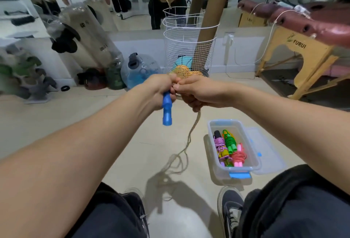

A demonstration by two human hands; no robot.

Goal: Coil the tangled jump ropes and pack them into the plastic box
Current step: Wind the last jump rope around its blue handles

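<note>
My left hand (160, 91) grips the blue handle (167, 111) of a beige jump rope, handle pointing down. My right hand (197, 93) touches the left and holds the beige rope (191, 133), which hangs from my fist and ends in a loose tangle (174, 164) above the floor. The clear plastic box (212, 148) stands open on the floor to the right. Inside lie coiled ropes: a purple one (219, 144), a green one (230, 141) and a pink-red one (239, 157).
The box's lid (265, 154) lies beside it on the right. A white wire basket (189, 48) with balls stands ahead, cardboard tubes behind it. A wooden massage table (306, 48) is at the right. A mirror ahead reflects a person. My shoes (230, 211) are below.
</note>
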